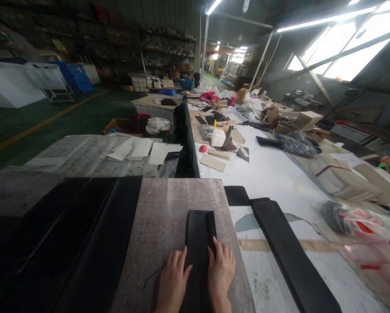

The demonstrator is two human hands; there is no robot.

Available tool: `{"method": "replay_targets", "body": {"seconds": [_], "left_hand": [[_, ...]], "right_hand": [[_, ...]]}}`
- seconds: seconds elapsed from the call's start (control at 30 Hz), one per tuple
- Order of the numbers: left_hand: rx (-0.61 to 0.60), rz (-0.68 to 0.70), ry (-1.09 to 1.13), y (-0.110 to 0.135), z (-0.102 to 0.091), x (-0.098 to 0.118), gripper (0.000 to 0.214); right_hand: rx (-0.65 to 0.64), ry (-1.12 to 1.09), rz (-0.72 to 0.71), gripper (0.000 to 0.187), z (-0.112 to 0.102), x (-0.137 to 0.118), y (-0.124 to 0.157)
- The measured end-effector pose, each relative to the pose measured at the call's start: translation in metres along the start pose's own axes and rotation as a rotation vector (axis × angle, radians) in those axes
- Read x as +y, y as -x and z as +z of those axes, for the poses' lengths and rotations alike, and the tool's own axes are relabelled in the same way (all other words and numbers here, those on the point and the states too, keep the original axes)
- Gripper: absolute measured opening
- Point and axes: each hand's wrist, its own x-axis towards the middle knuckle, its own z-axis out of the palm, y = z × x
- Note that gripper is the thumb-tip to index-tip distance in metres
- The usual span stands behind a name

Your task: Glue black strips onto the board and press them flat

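A long black strip of sheet material [199,243], leather-like in look, lies lengthwise on a worn brown board [169,217]. Along its right side a narrow edge is folded up or over. My right hand [221,271] grips that folded edge, thumb and forefinger close together. At the strip's left edge rests my left hand [173,278], its fingers stretched forward and its thumb apart on the black surface. A thin dark thread [153,276] lies on the board beside my left hand. The strip's near end runs out of view.
Wide black sheets [93,234] cover the left side. A stack of black strips [289,252] lies on the white table [263,169] at right. Farther along are a red ball [203,148], a white block [217,137] and card pieces. White sheets [139,149] lie beyond, at left.
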Motion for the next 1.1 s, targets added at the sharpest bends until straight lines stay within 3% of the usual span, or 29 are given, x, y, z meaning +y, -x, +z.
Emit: {"method": "replay_targets", "body": {"seconds": [0.2, 0.37, 0.5, 0.7, 0.8, 0.93, 1.1], "left_hand": [[0.041, 0.029, -0.011, -0.001, 0.004, -0.004, 0.041], [0.026, -0.027, 0.022, -0.001, 0.004, -0.004, 0.043], [0.02, -0.066, 0.198, 0.0, 0.002, -0.006, 0.043], [0.123, -0.268, 0.541, -0.009, -0.013, -0.003, 0.051], [0.112, -0.288, 0.739, -0.019, -0.032, 0.011, 0.055], [-0.088, -0.261, 1.121, -0.028, -0.053, 0.034, 0.05], [-0.111, -0.354, 1.121, -0.022, -0.069, 0.056, 0.059]], "right_hand": [[-0.178, -0.23, 0.267, 0.04, -0.008, -0.004, -0.025], [-0.273, -0.636, 0.289, 0.038, -0.016, -0.008, -0.043], [-0.338, -1.028, 0.401, 0.041, -0.024, -0.009, -0.041], [-0.558, -1.339, 0.515, 0.032, -0.055, -0.012, -0.036], [-0.658, -1.447, 0.555, 0.032, -0.072, -0.016, -0.037], [-0.701, -1.49, 0.551, 0.041, -0.091, -0.026, -0.037], [-0.638, -1.355, 0.539, 0.055, -0.106, -0.032, -0.027]]}}
